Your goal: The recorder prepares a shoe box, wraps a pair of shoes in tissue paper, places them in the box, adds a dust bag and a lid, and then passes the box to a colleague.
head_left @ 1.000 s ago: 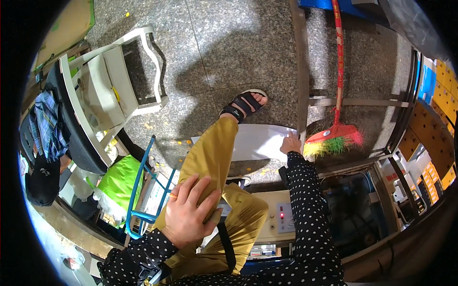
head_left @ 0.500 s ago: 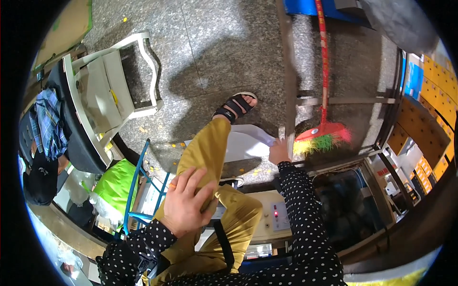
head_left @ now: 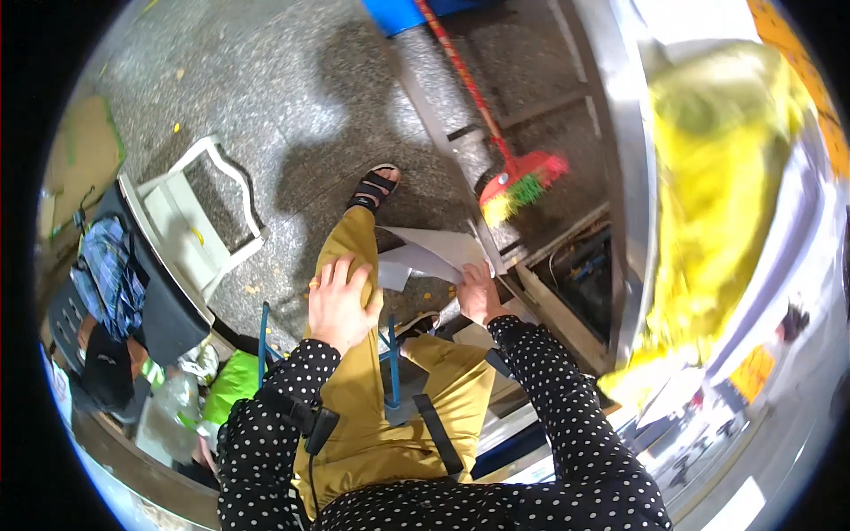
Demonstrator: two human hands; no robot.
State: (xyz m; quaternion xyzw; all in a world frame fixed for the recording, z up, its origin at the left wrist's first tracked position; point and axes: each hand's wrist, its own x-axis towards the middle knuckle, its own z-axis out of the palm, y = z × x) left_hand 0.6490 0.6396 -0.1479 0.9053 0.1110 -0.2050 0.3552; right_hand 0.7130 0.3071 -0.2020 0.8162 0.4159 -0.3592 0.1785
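My left hand (head_left: 343, 303) rests on my left knee, over mustard-yellow trousers (head_left: 352, 243), with its fingers spread and nothing in it. Lower and to the right, my right hand (head_left: 478, 294) grips the right end of a large white sheet (head_left: 434, 248). The sheet hangs low between my legs and a metal frame (head_left: 443, 146), partly folded or curled. Whether it is paper or thin plastic, I cannot tell. The fingertips of my right hand are partly lost against the pale sheet and the frame's corner.
A red-handled broom (head_left: 522, 177) with multicoloured bristles lies beyond the frame. At left stand a white stool-like frame (head_left: 190, 217) and a person in a dark cap (head_left: 104, 358). Blue metal legs (head_left: 392, 367) stand beneath me. A blurred yellow bundle (head_left: 717, 195) is at right.
My view has shifted, so the broom and frame sit farther left and the yellow bundle shows at right. My left hand stays on my knee; my right hand still holds the sheet.
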